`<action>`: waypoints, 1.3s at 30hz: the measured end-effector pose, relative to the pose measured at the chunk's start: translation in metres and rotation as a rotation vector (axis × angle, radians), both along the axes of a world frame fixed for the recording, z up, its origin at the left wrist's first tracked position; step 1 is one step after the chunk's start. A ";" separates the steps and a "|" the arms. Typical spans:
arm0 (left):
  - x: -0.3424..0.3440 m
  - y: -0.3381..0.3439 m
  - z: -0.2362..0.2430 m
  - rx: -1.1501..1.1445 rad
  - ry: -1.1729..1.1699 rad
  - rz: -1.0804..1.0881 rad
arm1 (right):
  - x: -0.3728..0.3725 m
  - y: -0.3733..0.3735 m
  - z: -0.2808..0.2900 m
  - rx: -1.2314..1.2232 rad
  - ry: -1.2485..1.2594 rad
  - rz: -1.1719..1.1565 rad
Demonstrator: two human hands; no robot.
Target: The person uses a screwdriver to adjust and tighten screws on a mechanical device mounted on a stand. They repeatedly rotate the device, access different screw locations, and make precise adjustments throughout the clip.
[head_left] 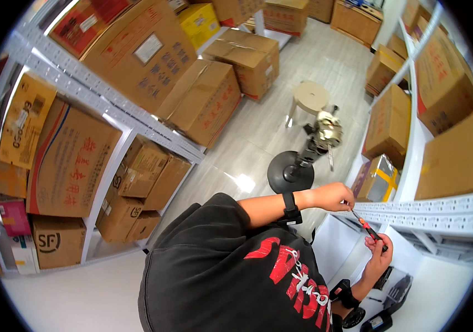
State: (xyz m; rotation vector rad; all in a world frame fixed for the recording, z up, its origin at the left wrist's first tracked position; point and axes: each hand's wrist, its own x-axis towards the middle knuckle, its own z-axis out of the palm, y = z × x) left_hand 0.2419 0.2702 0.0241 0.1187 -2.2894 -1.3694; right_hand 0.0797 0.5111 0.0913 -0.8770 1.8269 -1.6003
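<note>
Aisle (228, 174): runs between boxes (73, 166) shelved left and right, presumably for passage.
Screwdriver (364, 224): aslant near the right shelf (452, 211), apparently steadied from both ends.
Left hand (333, 197): fingers pinched on the shaft (356, 215).
Right hand (379, 256): curled closed round the handle (373, 234).
Stand (291, 172): farther off, wide-based, likely for balance.

Can't see the tip of the screwdriver (366, 225), the left hand (333, 197) has it covered, and whatever's pinched there is too tiny to make out. The right hand (379, 253) blocks part of it too. Dark sliver (375, 299) below that hand? Too small to tell. Black thing (379, 321) further down gets chopped by the bottom edge.
</note>
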 end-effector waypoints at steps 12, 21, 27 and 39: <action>0.245 -0.098 0.019 0.041 0.196 0.258 | 0.167 -0.167 0.018 -0.143 -0.126 0.354; 0.346 -0.135 0.039 0.294 0.178 0.414 | 0.232 -0.250 0.038 -0.147 -0.055 0.619; 0.369 -0.176 0.036 0.223 0.099 0.449 | 0.253 -0.301 0.036 -0.069 -0.051 0.685; 0.318 -0.304 0.030 0.382 -0.016 0.376 | 0.241 -0.391 0.028 -0.073 -0.116 0.539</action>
